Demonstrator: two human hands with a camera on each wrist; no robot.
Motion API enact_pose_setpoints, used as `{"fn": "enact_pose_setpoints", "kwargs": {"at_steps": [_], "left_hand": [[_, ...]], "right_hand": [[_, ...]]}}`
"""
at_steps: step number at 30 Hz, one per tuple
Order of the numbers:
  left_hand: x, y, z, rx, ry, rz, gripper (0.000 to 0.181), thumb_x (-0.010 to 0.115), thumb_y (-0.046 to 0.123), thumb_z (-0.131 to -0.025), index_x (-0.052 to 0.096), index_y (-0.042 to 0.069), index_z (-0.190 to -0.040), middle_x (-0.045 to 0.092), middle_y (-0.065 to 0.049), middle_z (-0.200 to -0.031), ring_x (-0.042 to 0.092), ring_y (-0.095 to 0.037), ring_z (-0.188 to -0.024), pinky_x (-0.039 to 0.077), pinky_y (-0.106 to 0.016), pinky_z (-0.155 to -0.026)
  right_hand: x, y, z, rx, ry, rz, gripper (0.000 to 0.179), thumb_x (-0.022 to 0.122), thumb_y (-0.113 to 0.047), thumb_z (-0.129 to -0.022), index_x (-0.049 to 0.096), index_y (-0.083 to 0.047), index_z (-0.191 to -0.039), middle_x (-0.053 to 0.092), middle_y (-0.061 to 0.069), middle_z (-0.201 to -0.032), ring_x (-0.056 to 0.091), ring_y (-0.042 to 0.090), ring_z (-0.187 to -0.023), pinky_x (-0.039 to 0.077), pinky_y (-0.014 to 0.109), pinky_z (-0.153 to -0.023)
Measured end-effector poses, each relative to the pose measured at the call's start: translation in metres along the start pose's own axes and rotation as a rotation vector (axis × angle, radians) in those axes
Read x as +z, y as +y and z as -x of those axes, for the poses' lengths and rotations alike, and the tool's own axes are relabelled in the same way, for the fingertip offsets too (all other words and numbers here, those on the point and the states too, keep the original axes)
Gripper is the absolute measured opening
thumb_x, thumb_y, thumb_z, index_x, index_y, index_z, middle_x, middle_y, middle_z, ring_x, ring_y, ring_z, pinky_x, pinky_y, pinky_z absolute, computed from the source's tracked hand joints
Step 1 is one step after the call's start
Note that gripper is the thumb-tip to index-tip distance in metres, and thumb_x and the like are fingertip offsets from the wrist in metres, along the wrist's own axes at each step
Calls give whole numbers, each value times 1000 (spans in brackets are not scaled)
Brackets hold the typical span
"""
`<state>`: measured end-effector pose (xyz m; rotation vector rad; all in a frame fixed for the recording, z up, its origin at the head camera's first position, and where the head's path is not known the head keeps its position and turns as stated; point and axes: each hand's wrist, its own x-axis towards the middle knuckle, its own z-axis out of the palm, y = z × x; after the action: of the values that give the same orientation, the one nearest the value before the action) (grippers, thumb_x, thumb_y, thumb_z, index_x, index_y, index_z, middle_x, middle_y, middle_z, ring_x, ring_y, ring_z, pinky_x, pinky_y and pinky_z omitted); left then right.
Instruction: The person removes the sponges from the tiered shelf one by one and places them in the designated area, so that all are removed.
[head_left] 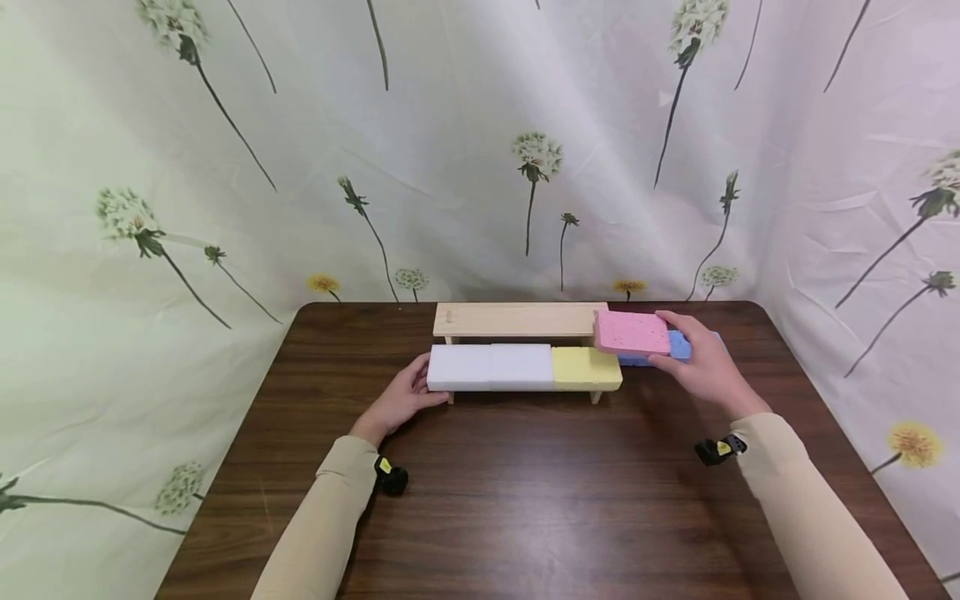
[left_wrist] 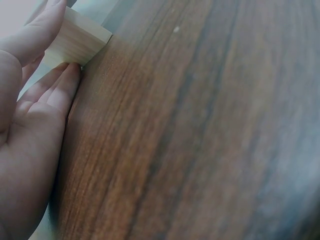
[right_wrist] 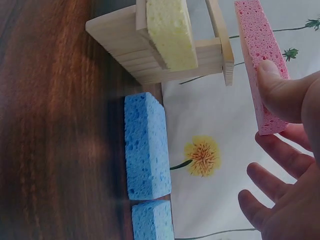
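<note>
My right hand (head_left: 708, 371) pinches a pink sponge (head_left: 633, 332) between thumb and fingers, held up near the right end of a two-step wooden stand (head_left: 521, 319). In the right wrist view the pink sponge (right_wrist: 265, 65) is clear of the stand. Along the front step lie two white sponge blocks (head_left: 459, 367) and a yellow sponge (head_left: 587, 368), side by side. With thumb in front and fingers at the side, my left hand (head_left: 405, 396) grips the stand's left end. The left wrist view shows fingers against its wooden leg (left_wrist: 75, 42); part of the grip is hidden.
Two blue sponges (right_wrist: 147, 147) lie on the dark wooden table (head_left: 525, 483) right of the stand, partly behind my right hand in the head view. The stand's higher back step is bare wood. A flower-print cloth (head_left: 465, 167) hangs behind the table.
</note>
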<state>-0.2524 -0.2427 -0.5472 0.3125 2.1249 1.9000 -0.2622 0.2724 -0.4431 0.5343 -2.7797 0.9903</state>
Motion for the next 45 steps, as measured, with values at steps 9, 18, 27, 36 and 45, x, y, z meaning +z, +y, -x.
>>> {"fn": "enact_pose_setpoints", "kwargs": {"at_steps": [9,18,27,36,45], "left_hand": [[0,-1,-2,1,-5,3,89,78,-6,-91,26,0,-163,40,-26,-161,41,-38,-149,46,-18,-108],[1,-1,-1,-12,-2,-3,89,79,-4,-92,26,0,-163,41,-26,-160,41,-37,-149,46,-17,-108],[1,-1,-1,-7,-5,0,88,78,-5,-91,26,0,-163,41,-26,-160,42,-38,-148,46,-18,-108],[1,0,0,-16,-2,-5,88,78,-5,-92,26,1,-163,41,-25,-160,41,-37,-149,46,-18,-108],[1,2,0,-11,-2,8,89,78,-6,-91,25,0,-163,40,-26,-161,41,-38,-149,46,-18,-108]], "right_hand": [[-2,9,12,27,6,10,73,85,-12,-90,48,-1,-152,51,29,-150,47,49,-136,38,71,-110],[-6,18,24,45,29,9,73,85,-10,-89,48,0,-152,53,29,-146,49,49,-133,40,72,-108],[-6,30,37,67,25,12,71,85,-8,-88,50,0,-150,54,29,-145,51,48,-129,42,71,-105],[-5,37,48,152,-47,-3,75,81,-8,-91,43,1,-155,46,33,-153,46,53,-137,39,73,-109],[4,47,52,166,-113,8,76,81,-10,-92,41,4,-155,44,34,-155,43,53,-140,39,71,-111]]}}
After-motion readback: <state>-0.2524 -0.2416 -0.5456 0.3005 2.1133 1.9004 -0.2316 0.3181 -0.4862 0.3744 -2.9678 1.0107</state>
